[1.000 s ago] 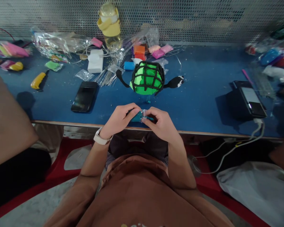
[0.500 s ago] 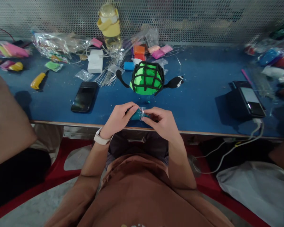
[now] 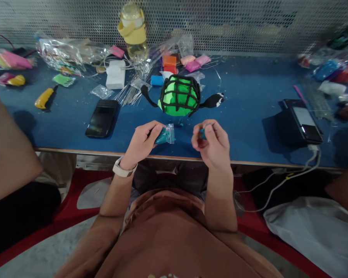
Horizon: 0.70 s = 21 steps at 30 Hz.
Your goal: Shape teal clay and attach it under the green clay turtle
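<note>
Near the table's front edge, my left hand (image 3: 145, 139) is closed around a small clear zip bag (image 3: 166, 135) with teal modelling clay inside. My right hand (image 3: 213, 142), apart from the bag, pinches a small piece of teal clay (image 3: 203, 133) between thumb and fingers. Just beyond my hands sits a clay turtle (image 3: 180, 95), its green shell crossed by black strips, with a black head (image 3: 214, 101) to the right and a black limb at the left. A tiny teal bit (image 3: 180, 123) lies in front of the shell.
A phone (image 3: 102, 118) lies left of my hands, a yellow-handled cutter (image 3: 44, 98) farther left. Thin wires (image 3: 130, 94), coloured clay packs (image 3: 193, 63) and a yellow bottle (image 3: 134, 33) stand behind. At right, a phone rests on a black box (image 3: 292, 122), cabled. People sit on both sides.
My right hand has pulled away from the bag to the right, now with a piece of teal clay in its fingers. The left hand still holds the bag.
</note>
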Available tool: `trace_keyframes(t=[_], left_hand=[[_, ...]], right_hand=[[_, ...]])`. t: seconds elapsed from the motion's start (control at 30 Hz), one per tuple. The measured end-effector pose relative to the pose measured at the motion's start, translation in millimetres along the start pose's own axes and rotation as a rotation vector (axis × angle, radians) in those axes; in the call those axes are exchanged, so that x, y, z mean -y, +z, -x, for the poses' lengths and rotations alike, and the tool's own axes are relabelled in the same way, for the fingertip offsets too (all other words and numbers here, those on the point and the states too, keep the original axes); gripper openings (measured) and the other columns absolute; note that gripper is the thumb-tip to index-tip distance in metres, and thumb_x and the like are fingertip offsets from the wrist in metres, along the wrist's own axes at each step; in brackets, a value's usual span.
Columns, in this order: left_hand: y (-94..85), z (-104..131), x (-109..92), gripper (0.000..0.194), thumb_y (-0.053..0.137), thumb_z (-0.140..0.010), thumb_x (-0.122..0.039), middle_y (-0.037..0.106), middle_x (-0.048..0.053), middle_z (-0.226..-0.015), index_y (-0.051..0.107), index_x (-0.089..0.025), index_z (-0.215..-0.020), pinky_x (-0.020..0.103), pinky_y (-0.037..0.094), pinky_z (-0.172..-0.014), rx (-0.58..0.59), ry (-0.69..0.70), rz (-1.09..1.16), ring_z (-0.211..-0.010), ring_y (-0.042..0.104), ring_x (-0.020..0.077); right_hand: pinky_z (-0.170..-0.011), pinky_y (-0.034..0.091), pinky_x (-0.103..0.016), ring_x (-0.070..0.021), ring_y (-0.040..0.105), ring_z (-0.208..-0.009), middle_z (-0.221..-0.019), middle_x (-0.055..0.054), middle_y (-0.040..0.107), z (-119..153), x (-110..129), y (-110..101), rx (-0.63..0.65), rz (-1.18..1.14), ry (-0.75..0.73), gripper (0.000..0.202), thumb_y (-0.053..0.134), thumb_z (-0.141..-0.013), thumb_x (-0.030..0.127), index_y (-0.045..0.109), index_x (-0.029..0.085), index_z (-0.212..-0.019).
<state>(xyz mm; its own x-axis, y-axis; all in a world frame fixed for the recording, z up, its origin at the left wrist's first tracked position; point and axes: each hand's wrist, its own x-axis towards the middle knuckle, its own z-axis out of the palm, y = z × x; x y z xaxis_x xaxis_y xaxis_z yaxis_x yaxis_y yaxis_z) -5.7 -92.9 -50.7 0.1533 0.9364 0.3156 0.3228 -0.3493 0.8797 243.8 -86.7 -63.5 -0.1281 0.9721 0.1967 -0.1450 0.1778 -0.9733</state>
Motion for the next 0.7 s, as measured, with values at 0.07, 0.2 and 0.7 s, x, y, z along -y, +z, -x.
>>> trace_keyframes(t=[0.07,0.2,0.7], left_hand=[[0.0,0,2,0.050,0.055,-0.120,-0.066,0.053,-0.004,-0.062,0.080,-0.025,-0.108,0.025,0.044,-0.049,-0.019,-0.023,0.038,-0.051,0.056,0.0117],[0.2,-1,4,0.047,0.067,-0.114,-0.069,0.068,0.000,-0.076,0.080,-0.024,-0.111,0.027,0.050,-0.056,-0.056,0.026,0.035,-0.060,0.059,0.0122],[1.5,-2,3,0.031,0.080,-0.109,-0.051,0.083,0.007,-0.106,0.072,-0.022,-0.114,0.031,0.066,-0.087,0.034,0.084,0.069,-0.096,0.079,0.0179]], right_hand=[[-0.046,0.037,-0.029,-0.0120,0.056,-0.058,-0.100,-0.001,0.069,-2,-2,-2,-0.063,-0.052,0.037,0.048,0.076,-0.104,0.071,0.048,0.031,-0.112],[-0.044,0.035,-0.027,-0.0112,0.056,-0.057,-0.098,0.001,0.067,-3,-8,2,-0.020,-0.053,0.053,0.042,0.080,-0.100,0.056,0.055,0.031,-0.122],[-0.054,0.039,-0.031,-0.0148,0.049,-0.059,-0.080,0.005,0.056,15,-8,10,0.108,0.195,-0.129,0.024,0.061,-0.117,0.045,0.056,0.031,-0.136]])
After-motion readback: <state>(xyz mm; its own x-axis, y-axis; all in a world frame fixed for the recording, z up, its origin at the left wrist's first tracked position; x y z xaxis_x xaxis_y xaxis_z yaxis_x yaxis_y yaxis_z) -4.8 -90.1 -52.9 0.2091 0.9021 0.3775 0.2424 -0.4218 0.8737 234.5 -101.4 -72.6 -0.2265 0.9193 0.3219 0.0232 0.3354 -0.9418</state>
